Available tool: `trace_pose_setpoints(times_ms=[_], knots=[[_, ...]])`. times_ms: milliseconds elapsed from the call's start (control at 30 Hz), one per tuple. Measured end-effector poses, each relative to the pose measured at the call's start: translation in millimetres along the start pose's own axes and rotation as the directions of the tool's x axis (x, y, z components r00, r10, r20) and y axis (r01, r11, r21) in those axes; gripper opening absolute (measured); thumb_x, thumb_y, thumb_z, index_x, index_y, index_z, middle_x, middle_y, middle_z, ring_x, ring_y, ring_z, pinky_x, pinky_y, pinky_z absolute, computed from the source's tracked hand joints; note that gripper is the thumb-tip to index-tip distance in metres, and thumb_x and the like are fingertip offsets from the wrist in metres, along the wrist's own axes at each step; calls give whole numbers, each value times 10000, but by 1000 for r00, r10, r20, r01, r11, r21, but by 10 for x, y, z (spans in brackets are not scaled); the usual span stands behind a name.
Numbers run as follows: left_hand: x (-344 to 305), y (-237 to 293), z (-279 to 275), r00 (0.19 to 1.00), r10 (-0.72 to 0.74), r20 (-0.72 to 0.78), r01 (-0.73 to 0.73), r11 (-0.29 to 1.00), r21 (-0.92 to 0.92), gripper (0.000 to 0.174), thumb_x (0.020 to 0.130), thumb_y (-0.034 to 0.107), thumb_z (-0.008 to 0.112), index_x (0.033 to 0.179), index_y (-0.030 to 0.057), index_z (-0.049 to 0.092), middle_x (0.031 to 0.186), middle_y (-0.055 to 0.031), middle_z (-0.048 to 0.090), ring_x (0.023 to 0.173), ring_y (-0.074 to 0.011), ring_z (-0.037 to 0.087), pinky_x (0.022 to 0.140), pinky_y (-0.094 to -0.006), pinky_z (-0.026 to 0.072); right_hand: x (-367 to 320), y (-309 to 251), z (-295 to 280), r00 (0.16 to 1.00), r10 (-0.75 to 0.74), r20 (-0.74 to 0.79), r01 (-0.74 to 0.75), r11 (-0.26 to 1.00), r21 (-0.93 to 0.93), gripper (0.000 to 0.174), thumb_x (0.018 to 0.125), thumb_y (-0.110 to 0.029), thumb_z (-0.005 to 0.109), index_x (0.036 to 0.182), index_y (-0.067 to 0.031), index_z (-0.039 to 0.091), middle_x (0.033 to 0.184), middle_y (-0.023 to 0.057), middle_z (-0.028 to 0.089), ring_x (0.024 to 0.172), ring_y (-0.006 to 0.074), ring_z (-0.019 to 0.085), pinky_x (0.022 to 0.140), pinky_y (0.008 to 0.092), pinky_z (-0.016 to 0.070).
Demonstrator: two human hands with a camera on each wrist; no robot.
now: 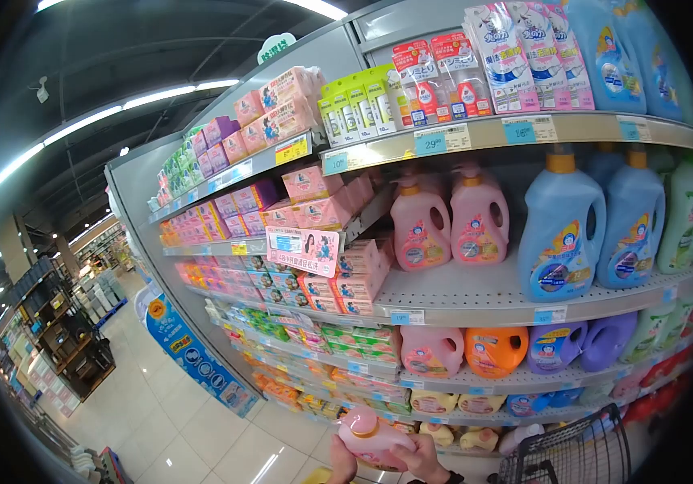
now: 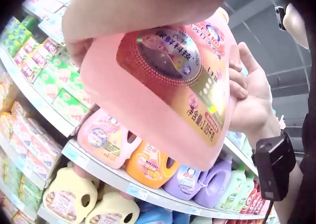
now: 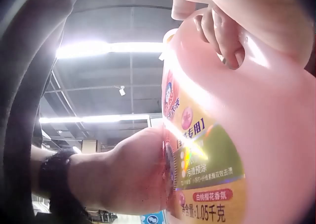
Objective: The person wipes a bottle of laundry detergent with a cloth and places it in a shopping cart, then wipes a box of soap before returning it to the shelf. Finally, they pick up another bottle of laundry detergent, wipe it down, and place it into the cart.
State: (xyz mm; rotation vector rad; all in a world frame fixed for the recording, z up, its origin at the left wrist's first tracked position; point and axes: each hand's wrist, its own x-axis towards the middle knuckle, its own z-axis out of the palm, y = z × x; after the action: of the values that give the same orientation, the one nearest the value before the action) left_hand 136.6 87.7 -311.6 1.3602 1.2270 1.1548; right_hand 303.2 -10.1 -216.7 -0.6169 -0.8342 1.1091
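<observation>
A pink laundry detergent bottle [image 1: 368,440] with a pale pink cap is held in front of the body, low in the head view. My right hand [image 1: 417,458] grips its handle; in the right wrist view the fingers [image 3: 223,36] curl through the handle hole. On the opposite side my left hand [image 1: 342,462] holds the bottle's body. Across the top of the left wrist view, that hand [image 2: 143,9] lies over the bottle [image 2: 163,120], hiding part of it. The printed label [image 3: 207,184] faces the right wrist camera.
Shelves ahead carry similar pink bottles [image 1: 421,228], blue bottles [image 1: 558,230], an orange bottle [image 1: 497,352] and boxed pink soap packs [image 1: 313,211]. A black wire shopping cart [image 1: 568,452] stands at lower right. To the left runs a tiled aisle floor [image 1: 149,403].
</observation>
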Motion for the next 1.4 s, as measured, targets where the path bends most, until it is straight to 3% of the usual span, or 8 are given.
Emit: trace_pose_setpoints(times_ms=[233,633,667,767,900,1000,1100,1400], knots=[[-15,231,137,992,36,124,30,867,-497,648,1017,481,113,1232,-14,470,1162,-150,588,1043,-237,583,924,-357,464,-144,-87,201,988,117,-98,-144,927,-348,278,871,-232,657,896,44,675,697,-11,612,628,57,532,557,221,429],[-25,-852,370,903,94,418,7,972,-234,546,1026,359,164,1215,-40,484,1147,-171,588,1028,-264,580,909,-363,460,-605,208,216,879,98,-467,-320,847,-424,333,901,-288,615,740,4,634,621,-47,525,582,40,460,502,223,355],[-123,-825,444,859,-73,507,378,757,-532,492,1023,301,195,1202,-51,490,1139,-184,589,1023,-255,581,920,-364,451,-648,219,156,860,71,-506,-319,847,-424,342,906,-296,608,734,-1,632,612,-48,517,574,40,454,495,223,348],[-271,-147,225,708,-301,639,655,618,-434,539,1020,420,271,1322,1,424,1247,-142,535,1097,-237,567,940,-344,470,-712,187,414,837,-146,-528,-275,722,-635,270,891,-245,626,945,18,658,839,64,649,793,125,610,658,289,476],[-225,-289,343,790,-44,611,360,840,-406,551,1009,442,262,1361,23,324,1224,-167,544,1115,-247,551,960,-362,454,-832,419,456,903,-316,-290,-43,606,-794,276,918,-255,575,961,7,651,858,61,651,733,220,606,636,327,475],[-227,-937,451,770,88,632,-11,992,-125,559,1033,359,156,1173,-42,519,1151,-173,589,1044,-242,578,948,-354,430,-1060,516,552,777,-132,-615,-384,674,-631,288,916,-276,576,804,-20,644,708,-19,566,625,96,502,521,254,384],[-293,-496,203,754,3,657,455,719,-525,586,1033,391,147,1123,-36,537,1114,-170,600,1019,-246,585,903,-369,457,-1039,513,708,722,27,-691,-463,761,-455,377,926,-321,573,747,5,634,649,-43,542,593,42,467,505,221,361],[-521,-192,-779,902,67,427,169,855,-491,625,1009,521,174,1351,45,392,1277,-112,500,1164,-206,489,1008,-340,378,-1095,615,1419,930,120,-346,-270,864,-426,365,918,-330,581,868,25,650,690,16,593,608,64,535,514,231,403]])
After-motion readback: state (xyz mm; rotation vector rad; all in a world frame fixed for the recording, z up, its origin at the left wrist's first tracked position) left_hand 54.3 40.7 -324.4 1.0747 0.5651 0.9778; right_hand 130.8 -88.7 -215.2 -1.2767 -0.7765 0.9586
